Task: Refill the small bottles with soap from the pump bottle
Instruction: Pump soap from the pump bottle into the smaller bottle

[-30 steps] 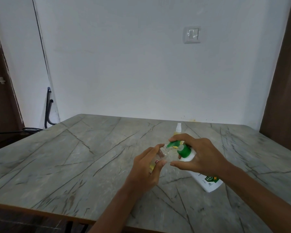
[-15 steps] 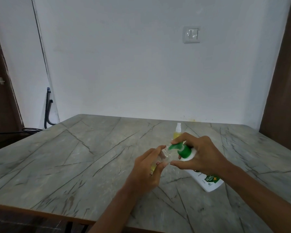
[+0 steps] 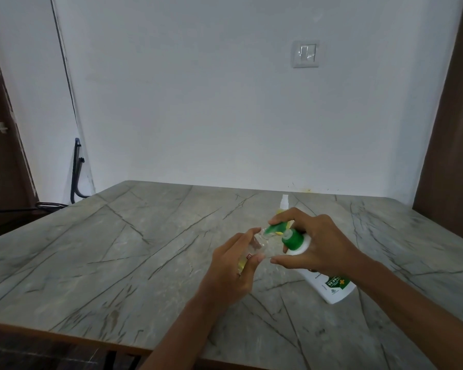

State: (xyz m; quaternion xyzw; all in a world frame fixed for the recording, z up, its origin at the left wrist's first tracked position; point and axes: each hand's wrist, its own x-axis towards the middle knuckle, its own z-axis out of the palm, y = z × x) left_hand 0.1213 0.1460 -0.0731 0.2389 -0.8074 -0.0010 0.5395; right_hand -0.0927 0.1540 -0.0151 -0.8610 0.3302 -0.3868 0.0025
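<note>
A white pump bottle (image 3: 329, 283) with a green pump head leans over the grey stone table (image 3: 118, 249), its base on the tabletop. My right hand (image 3: 318, 244) grips its neck, with the index finger on top of the pump head. The green spout meets the mouth of a small clear bottle (image 3: 257, 248), which my left hand (image 3: 235, 265) holds tilted towards it. Yellowish liquid shows low in that small bottle. Behind my right hand stands a second small bottle (image 3: 284, 202) with a white top, mostly hidden.
The table's near edge (image 3: 64, 335) runs across the bottom left, and a white wall with a switch plate (image 3: 306, 54) closes off the far side. A dark metal frame (image 3: 76, 172) leans in the left corner. Brown panels flank both sides.
The pump head sits slightly higher off its collar than in the earlier frames. Both hands and both bottles stay in almost the same place.
</note>
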